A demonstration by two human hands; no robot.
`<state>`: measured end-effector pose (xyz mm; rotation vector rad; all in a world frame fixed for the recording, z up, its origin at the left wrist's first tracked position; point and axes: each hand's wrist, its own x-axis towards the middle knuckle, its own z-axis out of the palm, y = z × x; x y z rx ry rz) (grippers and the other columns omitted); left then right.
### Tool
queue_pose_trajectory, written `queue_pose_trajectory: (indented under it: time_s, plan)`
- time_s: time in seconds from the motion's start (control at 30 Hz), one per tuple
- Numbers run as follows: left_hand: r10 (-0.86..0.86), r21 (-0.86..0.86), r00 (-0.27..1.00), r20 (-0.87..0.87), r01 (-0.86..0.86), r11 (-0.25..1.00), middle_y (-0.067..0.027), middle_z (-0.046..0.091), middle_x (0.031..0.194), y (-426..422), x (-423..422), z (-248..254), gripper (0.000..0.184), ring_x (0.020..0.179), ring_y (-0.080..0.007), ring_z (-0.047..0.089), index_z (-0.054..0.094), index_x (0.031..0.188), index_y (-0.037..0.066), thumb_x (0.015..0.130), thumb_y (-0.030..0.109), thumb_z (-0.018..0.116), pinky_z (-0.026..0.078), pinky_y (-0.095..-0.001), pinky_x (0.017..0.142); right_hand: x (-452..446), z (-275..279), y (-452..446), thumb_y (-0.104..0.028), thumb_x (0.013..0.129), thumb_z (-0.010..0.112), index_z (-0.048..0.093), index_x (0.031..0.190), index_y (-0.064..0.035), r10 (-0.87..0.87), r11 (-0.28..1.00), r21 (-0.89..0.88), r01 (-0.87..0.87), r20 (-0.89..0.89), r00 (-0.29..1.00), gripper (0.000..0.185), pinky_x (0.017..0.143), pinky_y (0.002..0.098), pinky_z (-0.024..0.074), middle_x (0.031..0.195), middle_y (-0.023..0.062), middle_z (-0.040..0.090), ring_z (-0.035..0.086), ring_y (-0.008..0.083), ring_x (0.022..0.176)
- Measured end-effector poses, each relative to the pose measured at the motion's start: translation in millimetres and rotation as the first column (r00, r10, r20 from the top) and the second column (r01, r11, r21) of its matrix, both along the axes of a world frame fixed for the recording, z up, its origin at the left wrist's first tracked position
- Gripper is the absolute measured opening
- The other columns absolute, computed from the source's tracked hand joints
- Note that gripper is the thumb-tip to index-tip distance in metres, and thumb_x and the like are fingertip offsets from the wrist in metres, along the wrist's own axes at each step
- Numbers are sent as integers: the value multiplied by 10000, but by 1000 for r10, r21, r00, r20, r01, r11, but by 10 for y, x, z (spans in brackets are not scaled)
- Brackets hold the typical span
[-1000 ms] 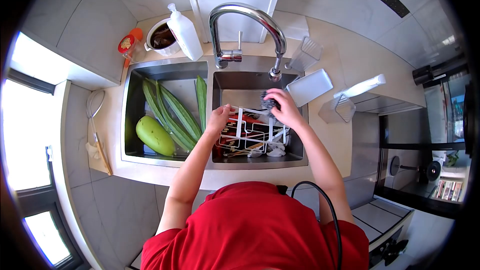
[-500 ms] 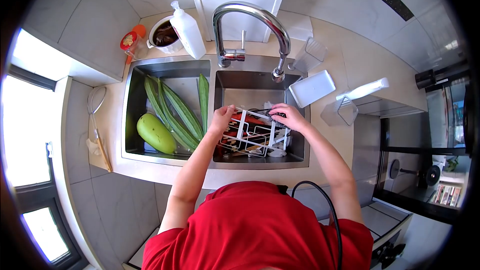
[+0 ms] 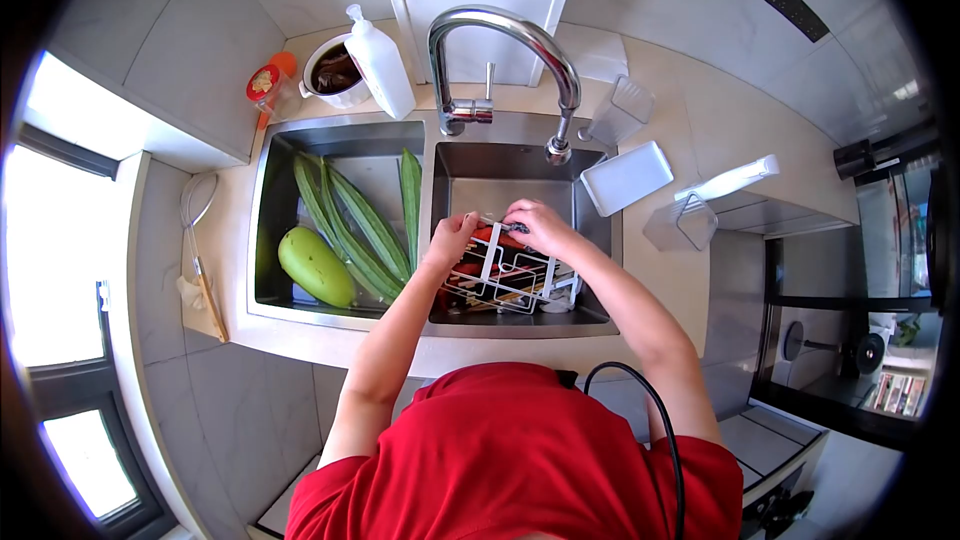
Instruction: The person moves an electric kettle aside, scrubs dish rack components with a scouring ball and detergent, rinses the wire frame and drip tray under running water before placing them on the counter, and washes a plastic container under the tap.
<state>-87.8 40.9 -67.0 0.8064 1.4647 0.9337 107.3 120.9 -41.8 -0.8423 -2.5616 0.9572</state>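
Observation:
In the right sink basin, a white wire rack [image 3: 488,258] is held tilted above a pile of chopsticks and red-handled utensils [image 3: 470,269]. My left hand [image 3: 452,238] pinches the rack's upper left corner. Along its top rail, my right hand [image 3: 537,228] has its fingers closed on a small dark wad [image 3: 516,227], pressed to the wire; its exact kind is too small to tell. Whitish clumps lie at the basin's lower right. Both hands partly cover the rack's top rail.
The left basin [image 3: 300,132] holds long ridged gourds [image 3: 370,215] and a green melon-like gourd [image 3: 316,267]. A faucet [image 3: 500,15] arches over the right basin. White tray [image 3: 628,178] and clear containers [image 3: 682,223] stand right; a pump bottle [image 3: 380,70], pot [image 3: 335,70] and whisk [image 3: 205,275] left.
My right hand has slid left along the rack's top rail with the dark wad, closer to my left hand. My left hand keeps its hold on the corner.

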Motion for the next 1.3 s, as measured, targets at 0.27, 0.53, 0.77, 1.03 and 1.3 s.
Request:
queue_pose_trajectory:
  time_s: [0.27,0.53,0.77,1.03,1.3]
  plan:
    - [-16,-14,997,-78,15,1000,-59,658,857,-39,24,56,395,781,-117,580,641,957,-17,946,348,491,466,-267,744,446,115,89,-174,709,700,690,894,-49,45,991,-128,-28,128,991,223,830,367,476,968,122,626,600,292,919]
    - [-20,2,993,-115,20,1000,-46,656,829,-80,-23,-116,393,742,-108,575,644,947,-8,940,357,501,471,-272,723,-83,131,105,-156,716,687,679,866,-49,96,994,-59,-93,65,993,184,836,378,469,999,123,609,588,295,951]
    - [-6,1,987,-158,6,1000,-38,644,779,-127,-53,165,400,713,-99,556,643,905,-1,932,375,510,459,-273,685,553,26,248,-152,747,691,685,927,-55,191,951,-262,-164,81,978,204,882,355,449,1025,113,598,569,272,995]
    - [-1,12,989,-151,3,1000,-33,638,776,-90,-12,21,393,714,-101,546,636,899,-9,929,364,518,457,-278,699,848,102,363,-132,748,696,693,921,-63,-64,977,-194,90,135,989,187,837,326,476,1013,103,612,600,245,934]
    - [-88,23,962,-258,97,995,-57,642,771,-64,71,30,406,708,-112,551,635,920,-20,925,371,525,463,-289,696,574,-11,237,-163,701,707,670,932,-9,172,973,-204,-106,342,924,280,866,364,460,994,153,624,593,297,956]
